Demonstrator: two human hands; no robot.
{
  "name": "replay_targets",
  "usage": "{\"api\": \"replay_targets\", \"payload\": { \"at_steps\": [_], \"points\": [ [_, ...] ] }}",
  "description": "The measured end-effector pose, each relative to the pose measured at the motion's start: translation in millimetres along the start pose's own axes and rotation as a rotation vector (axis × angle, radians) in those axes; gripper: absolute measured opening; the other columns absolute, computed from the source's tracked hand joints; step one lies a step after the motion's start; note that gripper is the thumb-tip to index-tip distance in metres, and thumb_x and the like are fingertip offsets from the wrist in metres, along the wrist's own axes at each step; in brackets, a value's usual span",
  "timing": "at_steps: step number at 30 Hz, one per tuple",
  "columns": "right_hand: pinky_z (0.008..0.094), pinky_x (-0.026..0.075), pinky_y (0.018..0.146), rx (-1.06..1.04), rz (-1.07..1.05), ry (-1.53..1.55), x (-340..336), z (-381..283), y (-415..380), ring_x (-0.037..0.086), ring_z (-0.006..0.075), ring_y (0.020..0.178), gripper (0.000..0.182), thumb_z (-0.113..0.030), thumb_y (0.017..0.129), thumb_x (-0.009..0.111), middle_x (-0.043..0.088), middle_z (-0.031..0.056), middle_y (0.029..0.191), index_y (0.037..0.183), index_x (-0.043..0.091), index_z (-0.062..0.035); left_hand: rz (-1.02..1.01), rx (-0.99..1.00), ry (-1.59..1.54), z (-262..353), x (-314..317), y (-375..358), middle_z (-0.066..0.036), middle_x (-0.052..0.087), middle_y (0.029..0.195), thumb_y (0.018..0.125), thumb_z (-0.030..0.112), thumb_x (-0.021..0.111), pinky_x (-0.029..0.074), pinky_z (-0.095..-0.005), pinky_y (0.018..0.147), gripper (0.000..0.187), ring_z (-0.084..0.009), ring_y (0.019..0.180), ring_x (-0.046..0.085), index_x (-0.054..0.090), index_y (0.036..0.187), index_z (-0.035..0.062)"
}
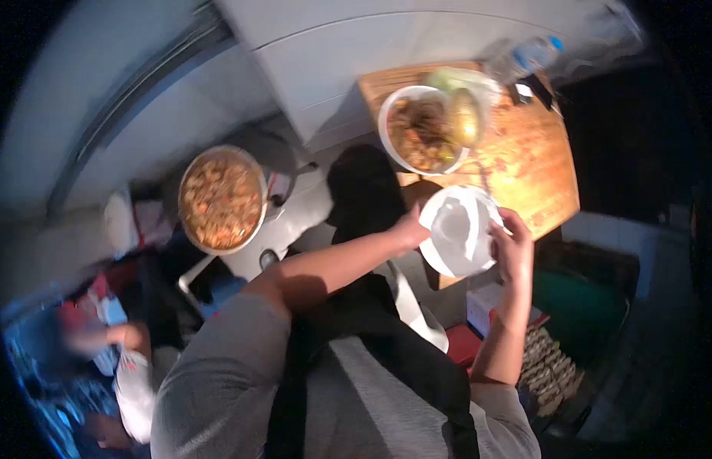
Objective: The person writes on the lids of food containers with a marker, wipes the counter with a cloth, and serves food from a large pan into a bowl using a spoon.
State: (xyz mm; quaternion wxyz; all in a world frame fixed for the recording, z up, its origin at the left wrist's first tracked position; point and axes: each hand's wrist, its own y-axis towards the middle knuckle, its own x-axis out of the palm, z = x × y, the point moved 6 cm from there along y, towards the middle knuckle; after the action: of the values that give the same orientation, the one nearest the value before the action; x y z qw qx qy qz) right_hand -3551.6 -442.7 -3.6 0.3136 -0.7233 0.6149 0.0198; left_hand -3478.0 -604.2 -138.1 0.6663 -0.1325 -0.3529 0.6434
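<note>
A white bowl [457, 256] is held between my two hands, in front of my body near the corner of the wooden table. My left hand [411, 229] grips the bowl's left rim, its fingers partly hidden by it. On the opposite side, my right hand [513, 246] has its fingers curled over the right rim. The bowl's inside looks pale, with a bright patch of light and no food that I can make out. Just beyond it stands a large white bowl of stewed food [417, 136], with a golden ladle [464, 118] at its right side.
The wooden table [532, 168] carries a plastic water bottle [524, 60] and a pale green bag [454, 76]. To the left stands a big pot of stew [222, 200]. Another person [130, 375] is at the lower left. A red stool [464, 344] lies below the table.
</note>
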Motion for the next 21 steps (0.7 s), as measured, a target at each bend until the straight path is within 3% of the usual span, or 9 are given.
{"api": "replay_targets", "payload": {
  "at_steps": [1, 3, 7, 9, 11, 13, 15, 17, 21],
  "points": [
    [0.0195, 0.032, 0.038, -0.005, -0.028, -0.004, 6.5, -16.3, -13.8, 0.042, 0.0043, 0.044, 0.023, -0.004, 0.084, 0.058, 0.058, 0.0012, 0.073, 0.107, 0.058, -0.0036, -0.056, -0.042, -0.036, -8.8, -7.1, -19.0, -0.01, 0.052, 0.113, 0.068, -0.005, 0.052, 0.048, -0.0297, 0.054, 0.079, -0.0205, 0.092, 0.058, 0.023, 0.139, 0.0127],
    [0.0177, 0.027, 0.035, -0.022, -0.104, 0.029, 25.3, -46.0, -39.5, 0.04, 0.003, 0.04, 0.022, -0.003, 0.085, 0.056, 0.056, 0.0014, 0.071, 0.107, 0.058, -0.001, -0.145, -0.069, -0.253, -21.4, -32.3, -66.5, -0.014, 0.051, 0.116, 0.065, -0.008, 0.049, 0.053, -0.0383, 0.057, 0.075, -0.029, 0.101, 0.057, 0.025, 0.135, 0.0087],
    [0.0181, 0.029, 0.036, -0.09, -0.341, -0.029, 106.5, -81.2, -75.9, 0.041, 0.0037, 0.042, 0.023, -0.002, 0.085, 0.056, 0.055, 0.0015, 0.07, 0.108, 0.058, -0.0004, -0.07, -0.015, -0.599, -81.1, -116.1, -144.8, -0.016, 0.045, 0.122, 0.061, -0.007, 0.05, 0.051, -0.0407, 0.082, 0.082, -0.0301, 0.111, 0.051, 0.024, 0.136, 0.0083],
    [0.0195, 0.035, 0.042, -0.126, -0.455, -0.185, 170.3, -89.8, -84.8, 0.044, 0.0043, 0.048, 0.023, -0.005, 0.084, 0.06, 0.052, -0.0017, 0.066, 0.107, 0.059, -0.0047, -0.144, 0.286, -0.813, -84.9, -165.9, -192.0, -0.017, 0.042, 0.125, 0.058, -0.007, 0.051, 0.042, -0.0419, 0.096, 0.087, -0.0309, 0.117, 0.046, 0.021, 0.138, 0.0085],
    [0.0277, 0.045, 0.05, -0.389, -0.579, -0.438, 246.5, -102.1, -93.2, 0.057, 0.0147, 0.055, 0.025, -0.005, 0.081, 0.062, 0.06, 0.0046, 0.069, 0.105, 0.059, -0.0054, 0.264, 0.155, -0.563, -149.5, -228.2, -229.3, -0.016, 0.04, 0.128, 0.056, -0.007, 0.05, 0.037, -0.0416, 0.101, 0.09, -0.0316, 0.12, 0.043, 0.019, 0.139, 0.0088],
    [0.0344, 0.048, 0.057, -0.723, -0.586, -0.768, 327.0, -101.8, -94.9, 0.063, 0.0257, 0.065, 0.025, -0.008, 0.082, 0.059, 0.064, 0.0132, 0.077, 0.107, 0.059, -0.008, 0.463, 0.209, -0.692, -204.7, -282.1, -269.1, -0.015, 0.041, 0.125, 0.055, -0.008, 0.048, 0.039, -0.0402, 0.1, 0.09, -0.0307, 0.119, 0.043, 0.019, 0.138, 0.0096],
    [0.0425, 0.05, 0.069, -0.661, -0.646, -1.147, 407.4, -86.2, -94.3, 0.064, 0.0347, 0.081, 0.027, -0.011, 0.081, 0.057, 0.064, 0.0212, 0.085, 0.108, 0.059, -0.0085, 0.722, 0.086, -0.754, -206.1, -319.4, -331.6, -0.014, 0.041, 0.122, 0.055, -0.009, 0.046, 0.044, -0.0418, 0.094, 0.088, -0.0308, 0.114, 0.046, 0.019, 0.136, 0.0138],
    [0.0424, 0.053, 0.073, -0.726, -0.713, -1.45, 478.5, -57.6, -91.2, 0.065, 0.0337, 0.087, 0.023, -0.015, 0.082, 0.05, 0.067, 0.0168, 0.091, 0.098, 0.065, -0.0057, 0.885, 0.186, -0.799, -264.6, -364.2, -361.9, -0.013, 0.041, 0.12, 0.057, -0.01, 0.046, 0.05, -0.0445, 0.085, 0.085, -0.0309, 0.111, 0.047, 0.021, 0.133, 0.0181],
    [0.0433, 0.052, 0.076, -0.576, -0.818, -1.81, 573.4, -26.7, -103.4, 0.064, 0.0287, 0.095, 0.025, -0.01, 0.078, 0.057, 0.066, 0.0151, 0.1, 0.101, 0.067, -0.0109, 0.944, 0.31, -0.95, -283.2, -411.2, -419.7, -0.016, 0.04, 0.121, 0.059, -0.009, 0.047, 0.048, -0.0555, 0.088, 0.077, -0.0358, 0.112, 0.048, 0.024, 0.129, 0.0147]
  ]
}}
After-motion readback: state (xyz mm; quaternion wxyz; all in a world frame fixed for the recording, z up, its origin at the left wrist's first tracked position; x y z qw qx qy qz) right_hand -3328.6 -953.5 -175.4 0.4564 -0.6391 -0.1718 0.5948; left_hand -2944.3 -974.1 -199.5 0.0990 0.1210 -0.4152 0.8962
